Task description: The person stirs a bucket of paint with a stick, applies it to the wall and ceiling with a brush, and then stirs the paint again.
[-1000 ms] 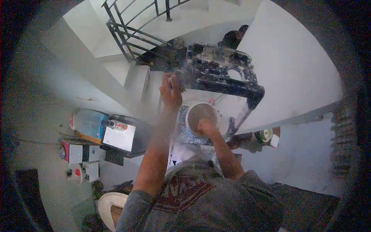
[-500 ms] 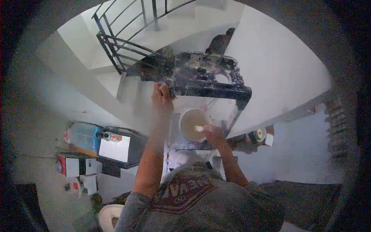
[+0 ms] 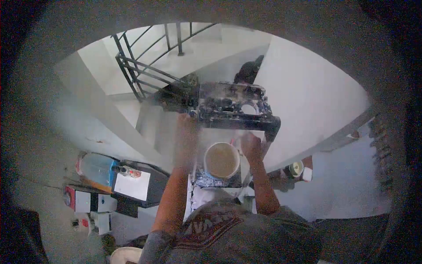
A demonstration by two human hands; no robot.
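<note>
A white bucket (image 3: pixel 205 160) of cloudy tan liquid stands on a lower step of the paint-spattered stepladder (image 3: pixel 237 121) in front of me. At the left end of the ladder's top rail, my left hand (image 3: pixel 186 119) is closed against the dark frame. That hand is blurred and its fingertips are hidden. Just past the bucket's right rim, my right hand (image 3: pixel 251 145) is curled closed, with motion blur over it. What lies inside its fingers is too smeared to make out.
A black metal stair railing (image 3: pixel 145 70) rises at the upper left. White walls (image 3: pixel 307 88) flank the ladder. On the lower left are a blue-and-clear container (image 3: pixel 99 169), a white sheet (image 3: pixel 131 185) and boxes (image 3: pixel 83 200). Another round container (image 3: pixel 296 168) is on the right.
My right hand has moved from above the liquid, where it held a small whitish thing, up and right past the bucket's rim. The view has tilted, so the scene sits lower.
</note>
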